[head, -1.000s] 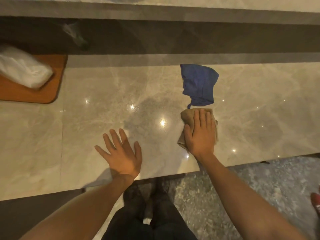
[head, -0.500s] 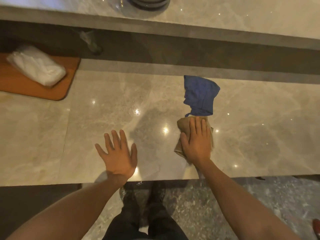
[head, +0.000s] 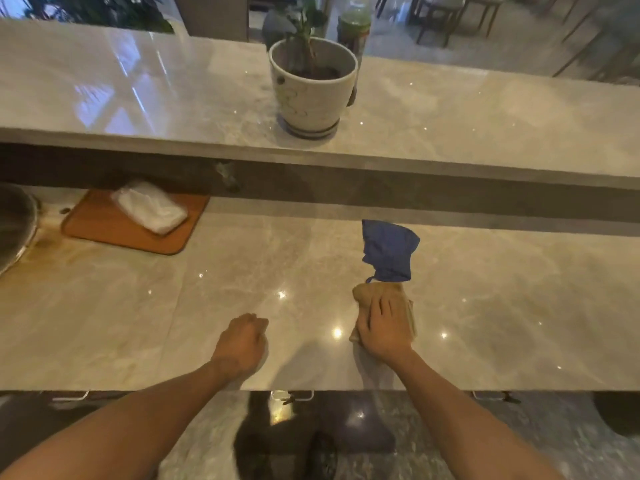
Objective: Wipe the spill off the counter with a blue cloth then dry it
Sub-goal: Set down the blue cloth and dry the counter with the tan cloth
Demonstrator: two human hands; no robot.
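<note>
Lying lengthwise away, blue cloth (head: 388,251) crumpled.

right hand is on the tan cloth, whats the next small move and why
Probably slide the right hand with the tan cloth sideways over the counter to dry it. The blue cloth lies set aside just beyond, no hand on it, so wiping looks done. The palm presses the tan cloth flat, and the left hand rests curled on the counter, clear of that path.
</note>
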